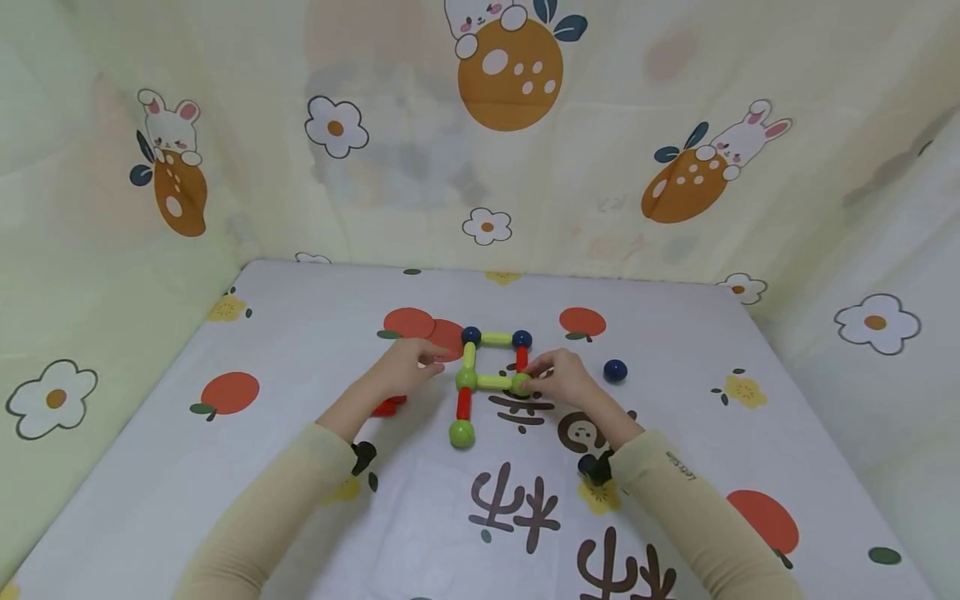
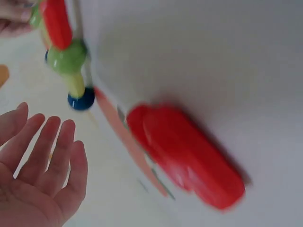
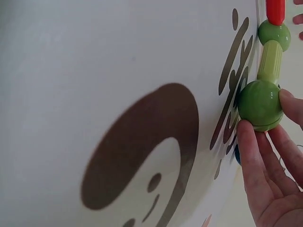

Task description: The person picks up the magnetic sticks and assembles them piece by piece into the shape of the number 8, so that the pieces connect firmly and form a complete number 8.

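A flat figure of balls and rods lies mid-table. Its square has two dark blue balls (image 1: 471, 336) at the far corners and two green balls (image 1: 467, 379) at the near ones. Yellow-green rods (image 1: 495, 382) make three sides and a red rod (image 1: 522, 358) the right one. Another red rod (image 1: 464, 405) runs toward the wearer to a lone green ball (image 1: 462, 433). My right hand (image 1: 564, 379) pinches the near right green ball (image 3: 260, 104) between thumb and fingers. My left hand (image 2: 45, 170) is held left of the square, fingers extended, holding nothing.
Red rods (image 2: 184, 153) lie together on the table under the left forearm, partly hidden in the head view. A loose dark blue ball (image 1: 615, 371) sits right of the right hand. Patterned cloth (image 1: 405, 183) hangs behind the table and at both sides.
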Action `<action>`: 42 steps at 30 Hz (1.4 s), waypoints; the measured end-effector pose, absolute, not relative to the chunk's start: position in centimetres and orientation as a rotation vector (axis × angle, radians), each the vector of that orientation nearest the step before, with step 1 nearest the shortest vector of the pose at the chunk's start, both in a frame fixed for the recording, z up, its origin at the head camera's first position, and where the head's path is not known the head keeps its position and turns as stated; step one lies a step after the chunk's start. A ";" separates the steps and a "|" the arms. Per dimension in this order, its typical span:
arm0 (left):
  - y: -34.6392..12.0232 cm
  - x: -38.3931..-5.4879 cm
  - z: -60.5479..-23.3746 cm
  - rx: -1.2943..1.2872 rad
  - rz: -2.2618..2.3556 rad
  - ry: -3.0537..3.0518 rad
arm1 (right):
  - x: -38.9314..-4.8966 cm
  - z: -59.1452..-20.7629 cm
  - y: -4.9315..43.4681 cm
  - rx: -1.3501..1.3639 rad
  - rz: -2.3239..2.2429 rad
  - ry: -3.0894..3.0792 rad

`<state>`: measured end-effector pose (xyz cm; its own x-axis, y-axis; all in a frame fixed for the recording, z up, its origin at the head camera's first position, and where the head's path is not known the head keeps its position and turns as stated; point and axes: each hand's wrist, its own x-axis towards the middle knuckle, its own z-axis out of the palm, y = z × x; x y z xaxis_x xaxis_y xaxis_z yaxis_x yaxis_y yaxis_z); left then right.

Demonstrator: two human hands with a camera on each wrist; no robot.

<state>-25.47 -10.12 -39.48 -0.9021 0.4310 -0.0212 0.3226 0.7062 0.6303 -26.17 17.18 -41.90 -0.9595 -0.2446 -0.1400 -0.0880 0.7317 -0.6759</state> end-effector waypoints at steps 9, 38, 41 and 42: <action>-13.7 -24.6 -39.0 0.606 0.956 2.785 | -26.1 -42.3 17.1 -0.250 -1.046 2.726; -16.7 -23.3 -42.2 0.431 0.632 2.803 | -25.7 -42.2 17.7 -0.414 -1.039 2.699; -16.8 -23.4 -42.2 0.449 0.630 2.810 | -25.6 -41.9 17.7 -0.458 -1.052 2.701; -16.8 -23.5 -42.2 0.456 0.624 2.819 | -25.6 -41.9 17.7 -0.460 -1.049 2.705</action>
<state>-23.45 -16.75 -42.19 -0.9282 0.3434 -0.1432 0.2509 0.8620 0.4405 -25.61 17.66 -41.92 -0.9307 -0.3577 -0.0763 -0.2126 0.6990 -0.6828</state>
